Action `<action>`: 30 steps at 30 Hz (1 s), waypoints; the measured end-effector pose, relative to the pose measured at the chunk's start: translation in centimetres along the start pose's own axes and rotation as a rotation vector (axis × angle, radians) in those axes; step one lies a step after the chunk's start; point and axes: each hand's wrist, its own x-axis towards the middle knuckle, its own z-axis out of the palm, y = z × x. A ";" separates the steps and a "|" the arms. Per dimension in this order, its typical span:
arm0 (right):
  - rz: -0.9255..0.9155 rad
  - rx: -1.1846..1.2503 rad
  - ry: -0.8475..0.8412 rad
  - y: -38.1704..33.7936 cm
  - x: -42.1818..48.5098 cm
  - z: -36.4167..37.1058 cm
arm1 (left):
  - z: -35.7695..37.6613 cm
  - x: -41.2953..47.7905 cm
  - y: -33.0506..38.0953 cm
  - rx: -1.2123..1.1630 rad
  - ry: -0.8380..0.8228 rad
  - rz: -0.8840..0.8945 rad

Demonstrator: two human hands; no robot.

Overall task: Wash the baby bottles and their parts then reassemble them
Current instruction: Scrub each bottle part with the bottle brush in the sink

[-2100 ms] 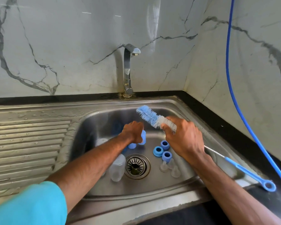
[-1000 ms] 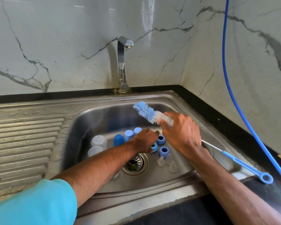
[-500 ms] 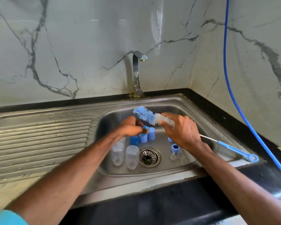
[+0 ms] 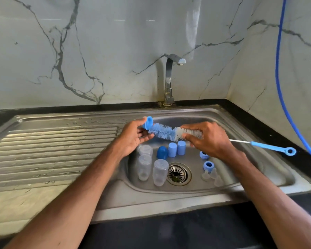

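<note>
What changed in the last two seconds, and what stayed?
The left hand reached among the parts in the sink, pinched one blue collar ring and lifted it to the tip of the bottle brush. Unchanged: the right hand grips the brush by its bristles; bottles, caps and nipples remain below.

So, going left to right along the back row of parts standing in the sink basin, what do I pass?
Back row: clear plastic bottle → dark blue domed cap → pale blue cylindrical cap → second pale blue cylindrical cap → blue threaded ring.
</note>
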 end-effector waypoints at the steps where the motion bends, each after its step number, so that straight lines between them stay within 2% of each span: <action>1: -0.004 -0.018 0.008 0.0 0.0 0.3 | -0.1 0.0 -0.3 0.086 -0.015 0.001; 3: -0.007 -0.039 0.030 0.2 -0.1 0.4 | -0.2 -0.1 -0.7 0.194 -0.037 -0.006; 6: 0.021 -0.039 0.059 0.5 -0.3 0.1 | 0.0 -0.2 -0.8 0.170 -0.066 -0.013; 12: -0.058 -0.118 -0.013 -0.3 -0.9 1.4 | 1.0 -0.8 -1.9 0.229 -0.086 -0.007; 20: 0.115 0.219 0.091 -1.4 0.0 3.0 | 4.7 -2.1 -2.5 0.029 -0.199 -0.041; 22: 0.152 0.221 0.098 -1.3 0.1 3.1 | 5.2 -1.9 -2.7 0.006 -0.174 -0.025; 25: 0.167 0.191 0.081 -1.2 0.0 3.0 | 4.4 -0.7 -2.3 -0.029 -0.038 -0.009; 28: 0.132 0.122 0.066 -1.8 -0.4 2.7 | 2.8 0.4 -1.5 -0.089 0.116 -0.014; 30: 0.106 0.085 0.056 -2.2 -0.7 2.5 | 2.3 0.6 -1.3 -0.071 0.148 -0.013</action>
